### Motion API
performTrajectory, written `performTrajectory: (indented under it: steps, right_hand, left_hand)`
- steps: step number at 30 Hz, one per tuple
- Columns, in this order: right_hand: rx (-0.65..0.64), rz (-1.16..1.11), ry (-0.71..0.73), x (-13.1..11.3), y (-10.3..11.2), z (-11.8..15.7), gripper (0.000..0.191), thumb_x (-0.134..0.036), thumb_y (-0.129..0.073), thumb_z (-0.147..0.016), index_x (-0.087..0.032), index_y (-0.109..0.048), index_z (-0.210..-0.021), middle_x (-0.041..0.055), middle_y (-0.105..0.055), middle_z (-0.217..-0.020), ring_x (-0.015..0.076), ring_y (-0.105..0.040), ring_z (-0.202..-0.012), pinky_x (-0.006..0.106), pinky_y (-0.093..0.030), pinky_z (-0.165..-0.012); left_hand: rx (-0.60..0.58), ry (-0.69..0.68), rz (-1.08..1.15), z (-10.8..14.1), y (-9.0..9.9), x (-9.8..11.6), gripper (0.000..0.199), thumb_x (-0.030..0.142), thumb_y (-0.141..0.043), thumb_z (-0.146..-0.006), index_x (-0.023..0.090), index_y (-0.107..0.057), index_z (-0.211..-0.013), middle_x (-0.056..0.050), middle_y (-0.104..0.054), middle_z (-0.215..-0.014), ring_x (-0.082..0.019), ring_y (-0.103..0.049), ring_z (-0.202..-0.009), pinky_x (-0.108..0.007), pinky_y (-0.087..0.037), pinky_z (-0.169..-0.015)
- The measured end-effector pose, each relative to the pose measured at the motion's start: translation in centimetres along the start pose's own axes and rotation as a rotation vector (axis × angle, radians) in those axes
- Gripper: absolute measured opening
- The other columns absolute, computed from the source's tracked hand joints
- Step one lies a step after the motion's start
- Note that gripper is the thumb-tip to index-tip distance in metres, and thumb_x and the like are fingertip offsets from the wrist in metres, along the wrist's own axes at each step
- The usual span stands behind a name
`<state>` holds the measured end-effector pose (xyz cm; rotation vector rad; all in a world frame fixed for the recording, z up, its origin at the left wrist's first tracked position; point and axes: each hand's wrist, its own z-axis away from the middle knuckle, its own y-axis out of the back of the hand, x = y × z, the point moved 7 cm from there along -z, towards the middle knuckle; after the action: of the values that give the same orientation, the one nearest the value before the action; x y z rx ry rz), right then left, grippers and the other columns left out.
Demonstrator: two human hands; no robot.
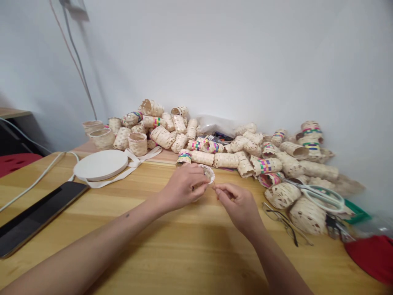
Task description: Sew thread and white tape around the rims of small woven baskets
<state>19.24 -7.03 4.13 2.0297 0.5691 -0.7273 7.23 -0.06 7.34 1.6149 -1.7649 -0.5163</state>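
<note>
With twelve o'clock straight ahead of you, a small woven basket [209,173] sits in your grip near the middle of the desk [172,250]. Your left hand [188,185] comes in from its eight o'clock side and is grasping it, fingers curled around the wall; the pale rim shows past them, while much of the body is hidden behind the hand. Your right hand [233,198] is between four and five o'clock of the basket, thumb and forefinger drawn together just beside the rim. You cannot tell whether they pinch a fine strip there, as it is too small to make out.

Beyond your hands, a long heap of similar baskets [162,137] runs from ten o'clock through twelve to about four, many plain, some with coloured bands, most lying on their sides. At ten o'clock, a tub-shaped one [138,144] stands upright, mouth up. At nine o'clock you have a flat roll of white ribbon [101,164], its loose end trailing toward the heap. Your phone [39,215] lies between eight and nine, screen dark. Scissors [325,198] with white handles rest on baskets just past three o'clock. At four o'clock, a pair of glasses [285,223] lies beside the heap, with a red cloth [373,256] farther out.
</note>
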Motion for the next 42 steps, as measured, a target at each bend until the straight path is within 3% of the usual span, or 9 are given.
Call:
performTrajectory:
  steps: [9,15,19,23,27,31,36,40,42]
  right_hand:
    - [-0.011,-0.056,-0.064,0.5,-0.3,-0.1,0.025,-0.033,-0.053,-0.082,-0.017,-0.068,-0.073,-0.0002,-0.062,-0.059,0.0117,-0.052,-0.051,0.021,-0.038,-0.049]
    - [-0.057,-0.139,-0.084,1.4,-0.9,-0.4,0.028,-0.035,-0.053,-0.082,-0.019,-0.071,-0.096,0.0041,-0.073,-0.081,0.0178,-0.066,-0.07,0.026,-0.05,-0.063]
    - [0.012,-0.111,-0.093,1.3,0.0,-0.4,0.026,-0.037,-0.054,-0.084,-0.02,-0.069,-0.096,0.0063,-0.074,-0.095,0.0205,-0.068,-0.085,0.03,-0.053,-0.076]
    - [0.096,-0.107,-0.129,1.5,1.1,-0.5,0.026,-0.04,-0.056,-0.083,-0.019,-0.065,-0.094,0.0072,-0.072,-0.091,0.0203,-0.067,-0.079,0.031,-0.053,-0.071]
    - [-0.02,-0.22,-0.18,2.3,0.0,-0.7,0.039,-0.041,-0.058,-0.08,-0.017,-0.054,-0.11,0.0038,-0.069,-0.078,0.0167,-0.062,-0.062,0.026,-0.048,-0.056]
    - [-0.047,-0.16,-0.224,2.7,-0.7,-0.5,0.042,-0.034,-0.054,-0.078,-0.016,-0.051,-0.116,-0.0042,-0.058,-0.062,0.0138,-0.051,-0.052,0.025,-0.04,-0.052]
    - [-0.026,-0.044,-0.296,3.4,-0.9,-0.4,0.044,-0.025,-0.052,-0.076,-0.018,-0.052,-0.119,-0.0086,-0.048,-0.051,0.0146,-0.05,-0.049,0.024,-0.035,-0.05]
    - [0.056,-0.13,-0.237,3.3,-0.2,-0.5,0.045,-0.041,-0.052,-0.084,-0.018,-0.05,-0.122,-0.0051,-0.057,-0.057,0.0169,-0.058,-0.056,0.026,-0.041,-0.054]
    - [0.1,-0.136,-0.214,3.2,0.4,-0.5,0.039,-0.046,-0.05,-0.086,-0.018,-0.056,-0.113,-0.001,-0.063,-0.065,0.0184,-0.062,-0.066,0.027,-0.045,-0.06]
  left_hand:
    - [-0.017,-0.074,-0.077,0.4,-0.8,0.4,0.015,0.015,-0.052,-0.087,0.015,-0.066,-0.082,-0.004,-0.065,-0.076,-0.015,-0.054,-0.073,-0.028,-0.036,-0.066]
    - [0.0,-0.181,-0.28,0.6,-0.5,0.4,0.017,0.019,-0.049,-0.092,0.017,-0.066,-0.087,-0.004,-0.064,-0.078,-0.016,-0.052,-0.077,-0.03,-0.036,-0.069]
    - [0.03,-0.221,-0.37,0.6,-0.4,0.8,0.021,0.021,-0.047,-0.094,0.017,-0.065,-0.084,-0.003,-0.062,-0.074,-0.016,-0.05,-0.075,-0.03,-0.035,-0.067]
    - [-0.046,-0.276,-0.388,0.6,-1.0,1.3,0.022,0.019,-0.044,-0.096,0.016,-0.063,-0.086,-0.002,-0.062,-0.076,-0.015,-0.05,-0.076,-0.031,-0.034,-0.067]
    - [-0.103,-0.324,-0.38,0.9,-1.7,1.8,0.02,0.02,-0.044,-0.097,0.016,-0.063,-0.093,-0.003,-0.063,-0.078,-0.015,-0.051,-0.08,-0.031,-0.035,-0.071]
    - [-0.136,-0.353,-0.378,1.3,-2.6,2.3,0.02,0.021,-0.043,-0.098,0.015,-0.061,-0.09,-0.003,-0.063,-0.08,-0.015,-0.051,-0.081,-0.031,-0.033,-0.071]
    - [-0.147,-0.386,-0.405,1.7,-3.6,2.8,0.027,0.02,-0.037,-0.1,0.015,-0.059,-0.085,-0.002,-0.061,-0.078,-0.015,-0.049,-0.078,-0.032,-0.032,-0.073]
    - [-0.112,-0.364,-0.418,1.7,-3.0,2.3,0.02,0.021,-0.041,-0.099,0.015,-0.06,-0.093,-0.003,-0.062,-0.079,-0.016,-0.05,-0.082,-0.032,-0.033,-0.073]
    - [-0.072,-0.33,-0.441,1.4,-2.2,2.0,0.02,0.02,-0.042,-0.098,0.014,-0.06,-0.095,-0.003,-0.062,-0.079,-0.017,-0.05,-0.081,-0.032,-0.033,-0.072]
